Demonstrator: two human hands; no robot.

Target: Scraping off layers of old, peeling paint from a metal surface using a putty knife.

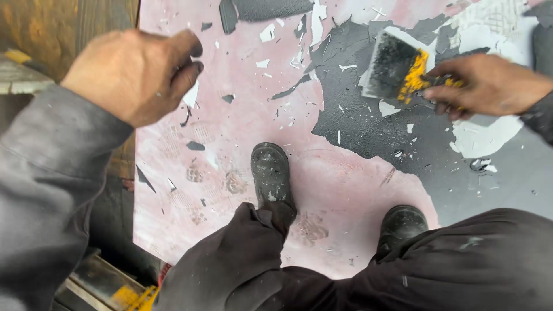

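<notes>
Underfoot, a flat pink panel (242, 86) is lying across the head view, its dark grey coating (368, 126) peeling away in patches and leaving white and grey flakes (266, 33) scattered over the bare part. Two black, dust-marked boots (272, 175) are standing on the pink area, with grey trouser legs bending above them. Along the left edge, brown wooden boards (69, 23) are showing beyond the panel. The right hand (489, 86) is closing around the yellow handle of a wide black-bladed scraper (397, 66), whose blade is resting on the grey coating near the upper right. The left hand (135, 75) is hanging loosely curled over the panel's left edge, seemingly pinching a pale flake, though the view is too blurred to be sure. Judging from this, the loose flakes could be making the footing slippery, and the scraper could be skidding off a stubborn patch if it is pushed hard, gouging the pink surface beneath.
</notes>
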